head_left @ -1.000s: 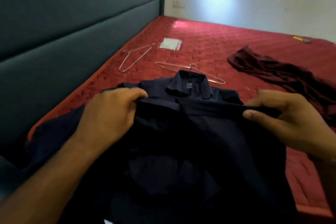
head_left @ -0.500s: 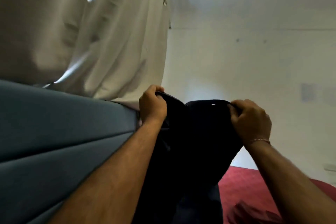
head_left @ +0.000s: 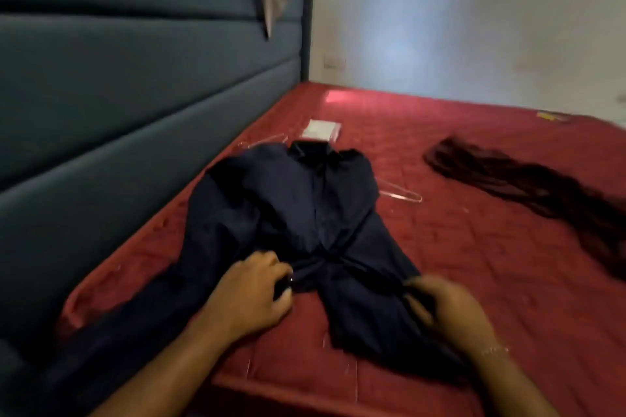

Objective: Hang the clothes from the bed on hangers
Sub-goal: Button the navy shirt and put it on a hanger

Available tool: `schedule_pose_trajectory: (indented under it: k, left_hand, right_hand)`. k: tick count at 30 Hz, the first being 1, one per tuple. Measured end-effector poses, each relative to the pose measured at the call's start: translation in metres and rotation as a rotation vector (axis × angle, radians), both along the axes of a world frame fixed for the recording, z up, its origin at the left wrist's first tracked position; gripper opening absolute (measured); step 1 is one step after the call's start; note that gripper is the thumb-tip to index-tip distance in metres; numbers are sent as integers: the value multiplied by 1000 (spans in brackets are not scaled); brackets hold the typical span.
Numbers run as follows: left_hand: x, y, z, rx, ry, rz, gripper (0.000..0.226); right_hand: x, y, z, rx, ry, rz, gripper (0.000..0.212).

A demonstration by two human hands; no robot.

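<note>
On the red bed (head_left: 474, 247), my left hand (head_left: 250, 294) and right hand (head_left: 447, 311) each pinch the hem of the navy shirt (head_left: 305, 200), lying flat and unhung, one wire hanger (head_left: 403, 195) partly beneath it, while the maroon garment (head_left: 528, 186) awaits.

The red quilted bed (head_left: 474, 247) bears a navy shirt (head_left: 305, 206), maroon garment (head_left: 528, 186), wire hangers (head_left: 403, 195) and a clear packet (head_left: 320, 129).
</note>
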State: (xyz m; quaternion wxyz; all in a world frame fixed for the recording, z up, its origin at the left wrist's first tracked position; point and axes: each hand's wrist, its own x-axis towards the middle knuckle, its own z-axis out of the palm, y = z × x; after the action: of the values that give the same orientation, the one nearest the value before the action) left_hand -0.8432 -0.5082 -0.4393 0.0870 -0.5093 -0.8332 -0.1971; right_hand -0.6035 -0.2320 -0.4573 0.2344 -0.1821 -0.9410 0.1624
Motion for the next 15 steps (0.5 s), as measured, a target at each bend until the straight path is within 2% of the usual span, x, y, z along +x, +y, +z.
schedule_pose_trajectory:
  k: [3, 5, 7, 10, 12, 15]
  left_hand:
    - [5, -10, 2, 122, -65, 1, 42]
    - [12, -14, -2, 160, -49, 6, 40]
    - [15, -12, -5, 254, -23, 27, 33]
    - [14, -7, 1, 367, -108, 78, 27]
    - [12, -6, -3, 307, -190, 86, 25]
    - [14, -5, -11, 151, -196, 45, 24]
  right_hand:
    - [6, -12, 12, 3, 14, -17, 28]
    - [10, -24, 12, 38, -16, -3, 37]
    - [10, -30, 14, 85, 48, 30, 44]
    - [-3, -34, 32, 75, 188, 42, 36]
    - [-16, -36, 38, 51, 195, 66, 28]
    - [-39, -36, 39, 6, -5, 123, 19]
